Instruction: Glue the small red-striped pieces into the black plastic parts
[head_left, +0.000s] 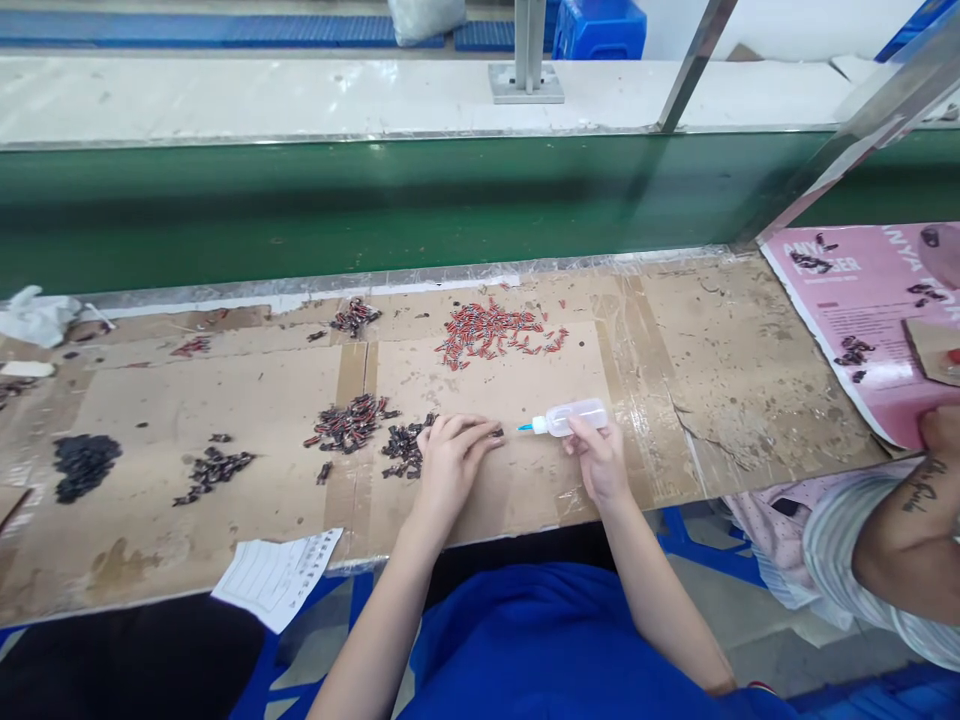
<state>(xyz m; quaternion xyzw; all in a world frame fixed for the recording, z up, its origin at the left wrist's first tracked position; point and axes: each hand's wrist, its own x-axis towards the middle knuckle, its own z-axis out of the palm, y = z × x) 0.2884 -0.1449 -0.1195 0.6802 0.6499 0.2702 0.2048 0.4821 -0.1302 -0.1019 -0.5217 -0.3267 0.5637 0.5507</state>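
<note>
My right hand [598, 460] holds a small clear squeeze bottle [574, 416] lying sideways, its blue nozzle tip [524, 427] pointing left. My left hand [451, 459] rests on the cardboard-covered bench [262, 400], fingertips pinching a tiny dark part [496, 433] just left of the nozzle. Beside that hand lies a pile of dark small parts [405, 447], and another dark-and-red pile [349, 423] sits further left. A spread of red small parts [491, 333] lies beyond the hands.
More dark piles [213, 466] and a black heap [85, 464] lie at the left. A printed paper sheet [276, 575] overhangs the front edge. A green conveyor belt [375, 200] runs behind. At the right, another person's arm [904, 530] and a pink sheet [862, 310].
</note>
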